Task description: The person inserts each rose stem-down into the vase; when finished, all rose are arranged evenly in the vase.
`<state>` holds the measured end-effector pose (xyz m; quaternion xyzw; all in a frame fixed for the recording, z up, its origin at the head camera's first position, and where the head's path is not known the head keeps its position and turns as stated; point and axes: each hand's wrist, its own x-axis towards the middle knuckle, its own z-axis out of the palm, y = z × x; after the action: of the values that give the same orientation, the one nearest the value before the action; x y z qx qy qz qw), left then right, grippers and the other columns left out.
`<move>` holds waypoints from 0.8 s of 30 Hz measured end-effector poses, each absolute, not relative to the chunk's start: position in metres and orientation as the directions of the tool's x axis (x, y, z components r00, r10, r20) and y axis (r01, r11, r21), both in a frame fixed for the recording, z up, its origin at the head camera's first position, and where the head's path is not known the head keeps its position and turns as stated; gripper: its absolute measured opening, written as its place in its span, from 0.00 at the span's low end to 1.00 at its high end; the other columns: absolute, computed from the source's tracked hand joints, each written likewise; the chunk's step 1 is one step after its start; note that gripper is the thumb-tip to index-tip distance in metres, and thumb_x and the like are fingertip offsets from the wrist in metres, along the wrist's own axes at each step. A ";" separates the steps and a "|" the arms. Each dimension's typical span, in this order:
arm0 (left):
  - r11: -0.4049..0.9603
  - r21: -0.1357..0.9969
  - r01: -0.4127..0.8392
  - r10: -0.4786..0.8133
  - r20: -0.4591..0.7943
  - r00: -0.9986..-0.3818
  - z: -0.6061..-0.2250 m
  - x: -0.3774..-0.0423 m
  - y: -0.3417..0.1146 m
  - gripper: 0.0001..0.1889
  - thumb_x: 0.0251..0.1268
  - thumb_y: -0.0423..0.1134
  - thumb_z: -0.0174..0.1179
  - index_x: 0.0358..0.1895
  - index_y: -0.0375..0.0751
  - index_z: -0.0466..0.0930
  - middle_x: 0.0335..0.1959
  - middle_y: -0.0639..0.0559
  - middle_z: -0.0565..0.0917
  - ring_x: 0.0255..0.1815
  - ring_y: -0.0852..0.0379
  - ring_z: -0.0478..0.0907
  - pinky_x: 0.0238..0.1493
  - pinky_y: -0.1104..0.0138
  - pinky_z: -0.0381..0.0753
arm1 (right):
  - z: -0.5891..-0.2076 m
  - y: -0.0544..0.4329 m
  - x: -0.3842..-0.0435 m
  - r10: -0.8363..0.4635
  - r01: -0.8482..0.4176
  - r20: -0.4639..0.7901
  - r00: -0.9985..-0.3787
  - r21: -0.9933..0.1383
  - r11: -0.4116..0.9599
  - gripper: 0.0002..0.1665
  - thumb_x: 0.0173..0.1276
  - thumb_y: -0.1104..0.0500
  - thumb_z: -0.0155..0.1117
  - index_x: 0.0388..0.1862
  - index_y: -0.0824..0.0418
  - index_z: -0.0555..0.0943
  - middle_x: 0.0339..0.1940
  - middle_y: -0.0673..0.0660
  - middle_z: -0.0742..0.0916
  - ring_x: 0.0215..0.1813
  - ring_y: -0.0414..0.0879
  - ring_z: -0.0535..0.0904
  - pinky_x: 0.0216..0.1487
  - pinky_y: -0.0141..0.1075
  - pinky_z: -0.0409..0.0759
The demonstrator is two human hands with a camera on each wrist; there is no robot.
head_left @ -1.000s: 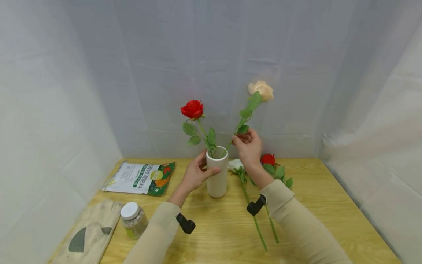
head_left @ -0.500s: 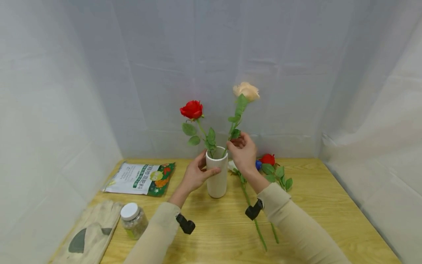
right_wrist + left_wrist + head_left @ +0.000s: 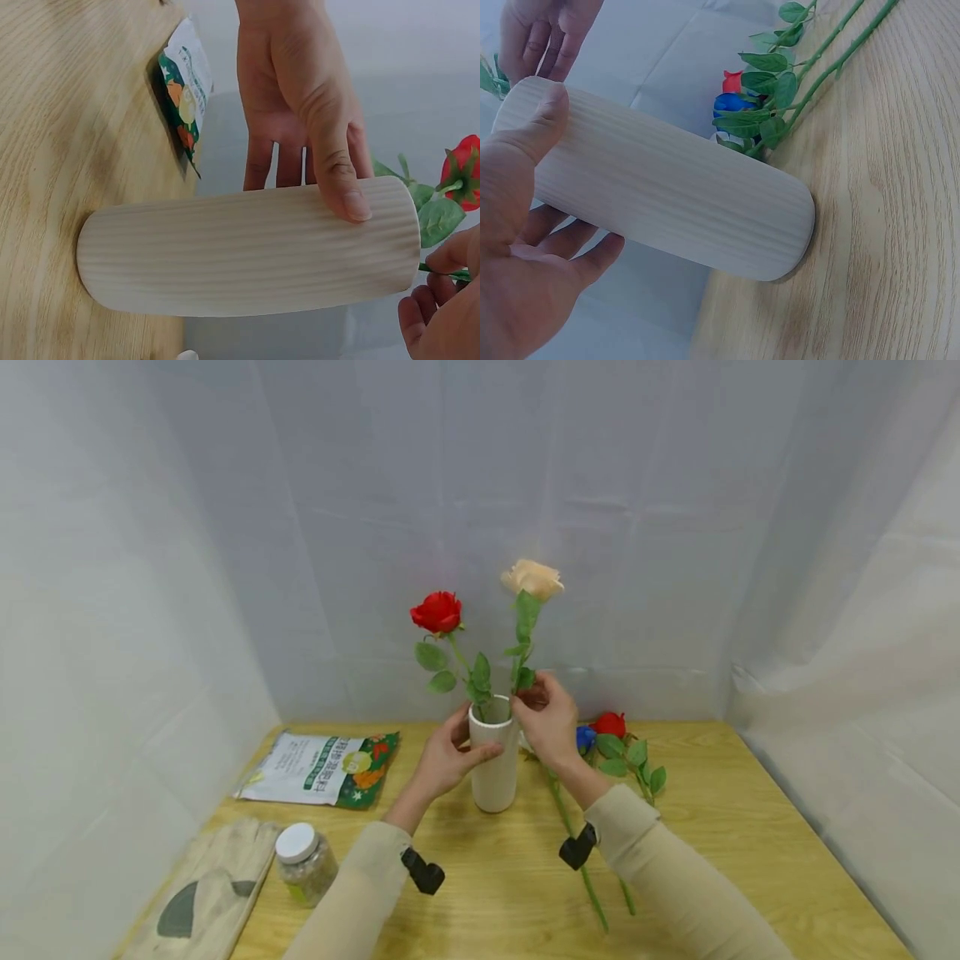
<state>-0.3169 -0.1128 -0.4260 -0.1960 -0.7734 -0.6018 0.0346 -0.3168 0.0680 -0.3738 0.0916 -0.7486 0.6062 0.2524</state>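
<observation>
A white ribbed vase (image 3: 494, 772) stands upright on the wooden table. My left hand (image 3: 444, 758) holds it near the rim, thumb on the front and fingers round the far side. One red rose (image 3: 437, 612) leans left out of the vase. With thumb and fingers my right hand (image 3: 550, 720) pinches the stem of a cream rose (image 3: 533, 579) at the right side of the vase's mouth. That stem's lower end is inside the vase, out of sight. In the right wrist view the pinched green stem (image 3: 448, 274) shows just beyond the rim.
Right of the vase lie a blue rose (image 3: 586, 739), another red rose (image 3: 609, 724) and a white bloom mostly hidden by my right hand. At left are a printed packet (image 3: 318, 768), a white-lidded jar (image 3: 306, 863) and a work glove (image 3: 202, 893). White sheeting surrounds the table.
My right hand has moved left and down with the cream rose, which now stands more upright and lower at the vase. The left hand and vase have stayed in place.
</observation>
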 end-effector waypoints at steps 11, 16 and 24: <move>0.191 0.914 0.357 0.269 0.301 -0.915 -0.425 -0.316 -0.112 0.47 0.68 0.38 0.74 0.86 0.48 0.56 0.75 0.38 0.76 0.74 0.39 0.75 0.68 0.44 0.81 | -0.381 0.069 -0.314 0.107 -0.431 0.492 -0.864 -0.832 0.351 0.20 0.64 0.65 0.70 0.55 0.63 0.85 0.42 0.64 0.93 0.40 0.57 0.89 0.43 0.36 0.86; 0.190 0.916 0.352 0.273 0.296 -0.916 -0.426 -0.317 -0.113 0.47 0.69 0.38 0.73 0.86 0.48 0.55 0.75 0.37 0.75 0.75 0.39 0.75 0.69 0.44 0.81 | -0.382 0.070 -0.313 0.085 -0.426 0.482 -0.872 -0.833 0.353 0.18 0.66 0.63 0.73 0.54 0.64 0.86 0.45 0.63 0.92 0.47 0.57 0.88 0.49 0.39 0.85; 0.183 0.916 0.358 0.285 0.300 -0.911 -0.426 -0.317 -0.113 0.47 0.69 0.38 0.73 0.86 0.51 0.55 0.75 0.36 0.75 0.74 0.37 0.76 0.66 0.48 0.84 | -0.385 0.075 -0.311 0.082 -0.397 0.448 -0.890 -0.851 0.343 0.17 0.69 0.56 0.74 0.53 0.61 0.88 0.50 0.60 0.92 0.54 0.54 0.87 0.53 0.43 0.86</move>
<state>-0.3165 -0.1131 -0.4261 -0.2092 -0.7684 -0.6041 0.0305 -0.3110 0.0755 -0.3848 0.0996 -0.7914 0.5646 0.2122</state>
